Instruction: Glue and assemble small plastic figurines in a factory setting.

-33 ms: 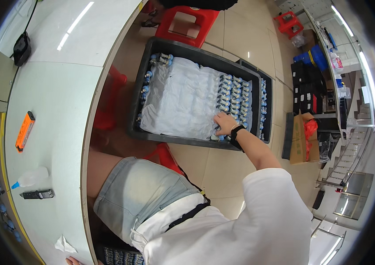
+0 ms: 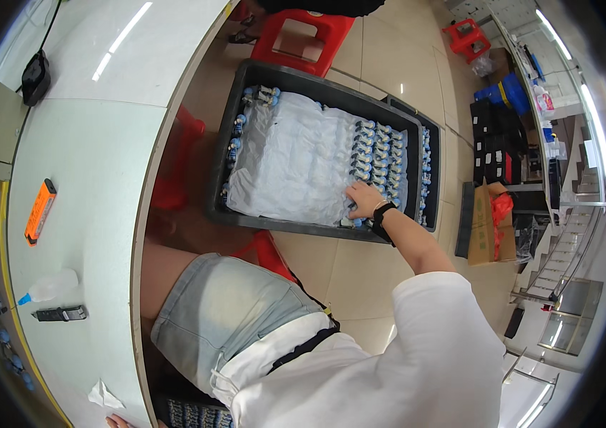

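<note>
Reaches with the right hand point(image 2: 366, 200), fingers bent, hold impossible to tell, to the near end of blue-and-white figurines point(image 2: 380, 158) lined near to far, each perhaps lying left to right, at the right of the black tray point(image 2: 296, 227), with the left hand point(image 2: 116, 422) barely showing, spread impossible to tell, and with print on the right-hand carton point(image 2: 485, 228) unreadable.

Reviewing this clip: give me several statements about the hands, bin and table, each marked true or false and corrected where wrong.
1. The right hand is reaching into the black bin. True.
2. The white sheet hides all the small figures. False: rows lie uncovered to its right.
3. A blue-tipped bottle lies on the table. True.
4. The black wristband is on the left arm. False: it is on the right.
5. Fingertips of the left hand show near the picture's lower edge. True.
</note>
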Demonstrator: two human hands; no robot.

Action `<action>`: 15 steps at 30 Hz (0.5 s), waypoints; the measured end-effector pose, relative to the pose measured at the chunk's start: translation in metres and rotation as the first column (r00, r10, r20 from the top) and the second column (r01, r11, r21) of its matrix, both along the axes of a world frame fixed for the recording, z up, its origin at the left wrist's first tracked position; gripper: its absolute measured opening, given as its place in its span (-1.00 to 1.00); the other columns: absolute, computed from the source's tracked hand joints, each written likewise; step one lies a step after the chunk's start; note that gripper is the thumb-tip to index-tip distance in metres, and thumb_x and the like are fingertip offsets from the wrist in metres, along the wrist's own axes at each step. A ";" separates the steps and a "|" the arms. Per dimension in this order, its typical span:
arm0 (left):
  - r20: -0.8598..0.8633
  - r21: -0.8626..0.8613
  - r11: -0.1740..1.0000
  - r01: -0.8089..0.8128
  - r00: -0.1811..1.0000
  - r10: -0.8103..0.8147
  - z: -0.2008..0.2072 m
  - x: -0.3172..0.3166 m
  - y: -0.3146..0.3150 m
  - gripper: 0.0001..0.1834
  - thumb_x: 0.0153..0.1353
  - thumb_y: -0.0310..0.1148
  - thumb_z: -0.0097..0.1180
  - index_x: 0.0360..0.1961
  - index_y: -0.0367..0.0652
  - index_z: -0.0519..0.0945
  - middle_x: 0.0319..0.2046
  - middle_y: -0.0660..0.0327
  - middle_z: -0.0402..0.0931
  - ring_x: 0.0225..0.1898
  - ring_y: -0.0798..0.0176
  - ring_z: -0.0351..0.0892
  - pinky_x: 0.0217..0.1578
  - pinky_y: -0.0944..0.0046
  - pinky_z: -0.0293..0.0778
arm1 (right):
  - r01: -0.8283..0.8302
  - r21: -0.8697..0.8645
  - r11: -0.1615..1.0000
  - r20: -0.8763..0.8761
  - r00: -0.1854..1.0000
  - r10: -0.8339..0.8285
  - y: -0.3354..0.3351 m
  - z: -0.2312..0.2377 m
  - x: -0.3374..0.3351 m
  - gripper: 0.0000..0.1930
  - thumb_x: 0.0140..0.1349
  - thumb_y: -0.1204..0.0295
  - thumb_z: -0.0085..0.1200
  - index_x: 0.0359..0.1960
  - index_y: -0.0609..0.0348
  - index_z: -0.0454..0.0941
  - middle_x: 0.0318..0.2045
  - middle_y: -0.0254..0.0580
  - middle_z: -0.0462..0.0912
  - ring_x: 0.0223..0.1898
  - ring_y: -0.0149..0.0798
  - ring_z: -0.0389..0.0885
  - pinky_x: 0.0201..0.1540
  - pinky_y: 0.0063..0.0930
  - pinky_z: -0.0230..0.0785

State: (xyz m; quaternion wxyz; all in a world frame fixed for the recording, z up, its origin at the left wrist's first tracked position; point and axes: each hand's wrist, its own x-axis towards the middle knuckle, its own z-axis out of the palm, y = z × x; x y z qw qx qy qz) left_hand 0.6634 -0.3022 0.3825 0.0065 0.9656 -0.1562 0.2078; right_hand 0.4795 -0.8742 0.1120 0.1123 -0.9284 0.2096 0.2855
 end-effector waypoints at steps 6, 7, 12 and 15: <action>-0.014 -0.006 1.000 0.005 1.000 -0.005 0.000 0.001 -0.002 -0.32 -0.15 0.04 0.29 -0.07 -0.22 0.49 -0.11 -0.03 0.43 -0.11 -0.05 0.44 -0.11 0.02 0.35 | 0.107 -0.004 0.994 -0.097 0.989 -0.107 -0.002 0.016 -0.003 -0.57 -0.33 0.16 0.23 -0.40 0.12 0.49 -0.45 -0.13 0.53 -0.29 -0.09 0.51 -0.28 -0.24 0.37; -0.012 -0.011 1.000 0.014 1.000 -0.015 -0.001 0.002 -0.001 -0.31 -0.16 0.04 0.30 -0.07 -0.22 0.48 -0.11 -0.03 0.43 -0.11 -0.05 0.43 -0.11 0.01 0.35 | 0.163 0.086 0.983 -0.048 0.986 -0.159 -0.005 0.009 -0.010 -0.62 -0.33 0.17 0.22 -0.47 0.14 0.50 -0.52 -0.12 0.54 -0.37 -0.10 0.53 -0.31 -0.27 0.38; -0.020 -0.028 1.000 0.005 1.000 -0.006 -0.002 0.002 -0.001 -0.29 -0.18 0.04 0.31 -0.06 -0.22 0.48 -0.10 -0.04 0.42 -0.10 -0.05 0.43 -0.10 0.00 0.34 | 0.373 0.281 0.884 -0.032 0.924 -0.380 -0.012 0.004 -0.021 -0.68 -0.32 0.19 0.20 -0.54 0.15 0.58 -0.54 -0.10 0.58 -0.45 -0.14 0.56 -0.35 -0.35 0.40; -0.014 -0.017 1.000 0.006 1.000 -0.007 -0.002 0.002 -0.001 -0.30 -0.18 0.04 0.31 -0.07 -0.22 0.48 -0.10 -0.03 0.42 -0.09 -0.06 0.42 -0.10 0.00 0.34 | 0.557 0.314 0.769 -0.261 0.829 -0.494 -0.017 0.002 -0.013 -0.60 -0.33 0.16 0.22 -0.45 0.18 0.61 -0.45 -0.06 0.61 -0.44 -0.14 0.57 -0.35 -0.36 0.40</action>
